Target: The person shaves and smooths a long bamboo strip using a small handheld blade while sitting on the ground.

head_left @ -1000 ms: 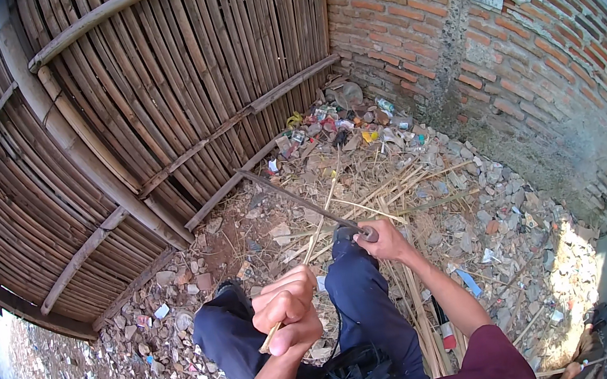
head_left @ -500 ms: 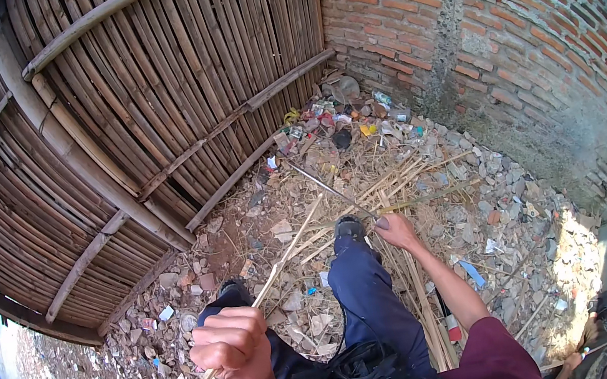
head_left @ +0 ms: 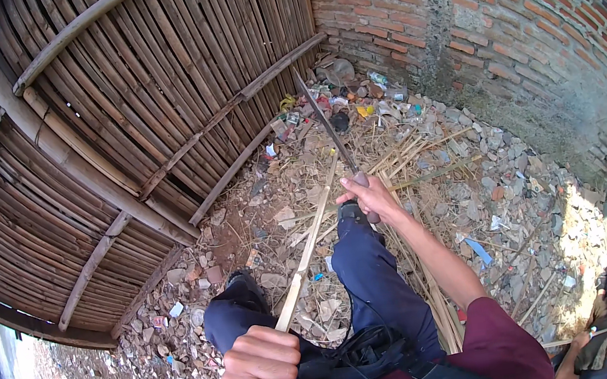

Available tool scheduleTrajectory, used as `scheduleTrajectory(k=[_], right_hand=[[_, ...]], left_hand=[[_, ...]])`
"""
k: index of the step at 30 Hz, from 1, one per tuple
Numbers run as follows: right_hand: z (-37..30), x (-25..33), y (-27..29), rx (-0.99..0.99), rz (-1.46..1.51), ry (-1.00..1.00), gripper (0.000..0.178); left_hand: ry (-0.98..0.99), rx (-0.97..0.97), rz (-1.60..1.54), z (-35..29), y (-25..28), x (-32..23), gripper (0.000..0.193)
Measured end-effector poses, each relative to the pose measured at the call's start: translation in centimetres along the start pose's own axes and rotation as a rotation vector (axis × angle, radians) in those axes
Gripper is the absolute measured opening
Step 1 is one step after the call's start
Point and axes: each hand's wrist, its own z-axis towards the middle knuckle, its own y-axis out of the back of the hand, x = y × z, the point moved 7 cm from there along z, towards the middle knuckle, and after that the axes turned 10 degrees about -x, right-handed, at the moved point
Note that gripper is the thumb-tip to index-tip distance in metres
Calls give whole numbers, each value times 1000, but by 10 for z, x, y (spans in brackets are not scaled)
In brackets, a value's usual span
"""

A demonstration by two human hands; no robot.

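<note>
"Near left, our left hand [head_left: 262, 367] clasps a long, pale, flat bamboo strip [head_left: 306, 260] slanting away to the far right. What worries us?"

"Farther right, our right hand [head_left: 373, 197] holds, seemingly loosely, a long, dark-bladed, brown-handled knife [head_left: 330, 130]. A weak grip could let it twist and glance off the strip toward our dark-blue-trousered right leg [head_left: 367, 281]."

Outdoor yard corner. Slatted bamboo wall [head_left: 150, 94] on the left, weathered brick wall [head_left: 526, 65] on the right, rubble ground [head_left: 516, 237] with dry straw, litter heap [head_left: 365, 112] near where they meet, sunlit patch [head_left: 587, 250] at right.
</note>
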Motion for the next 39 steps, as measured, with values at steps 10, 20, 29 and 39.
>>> scheduleTrajectory(k=[10,20,29,39], right_hand=[[1,0,-22,38,60,-52,33],[-28,55,-35,-39,331,40,38],[-21,82,-6,-162,423,268,34],[-25,55,25,-364,-7,541,21]], left_hand=[[-4,270,-24,8,-40,-57,70],[18,212,-184,0,-36,-97,83],[544,-174,-248,-66,41,-64,59],[1236,288,980,-164,88,38,120]])
